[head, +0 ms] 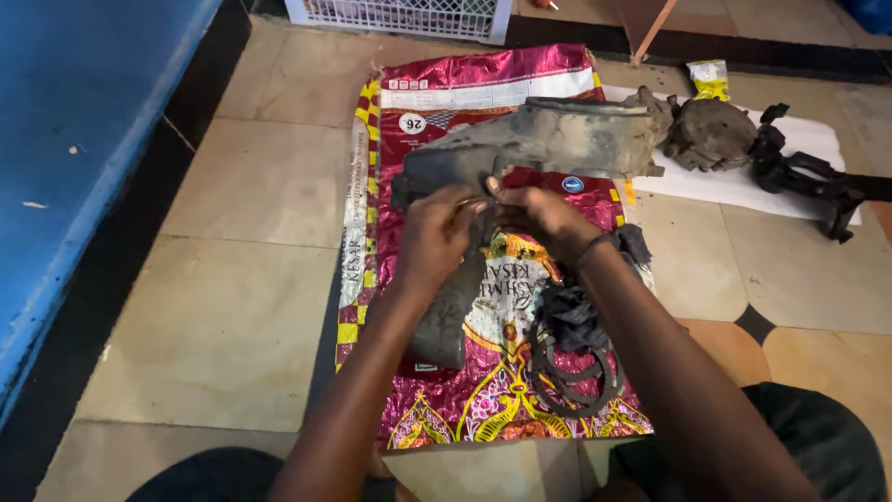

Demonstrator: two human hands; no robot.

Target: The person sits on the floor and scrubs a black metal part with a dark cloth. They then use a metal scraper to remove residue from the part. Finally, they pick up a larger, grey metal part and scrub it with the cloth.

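Grimy grey engine cover [548, 139] lies across our shiny printed sack [437, 79] on the floor, long axis left-right, just beyond both hands; left hand [435, 237] and right hand [539, 216] pinch something small together at its near edge.

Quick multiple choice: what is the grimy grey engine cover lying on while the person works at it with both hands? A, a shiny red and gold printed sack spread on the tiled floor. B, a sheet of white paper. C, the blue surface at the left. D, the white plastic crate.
A: the grey engine cover rests on the red and gold sack, with the left hand and right hand meeting at its lower edge.
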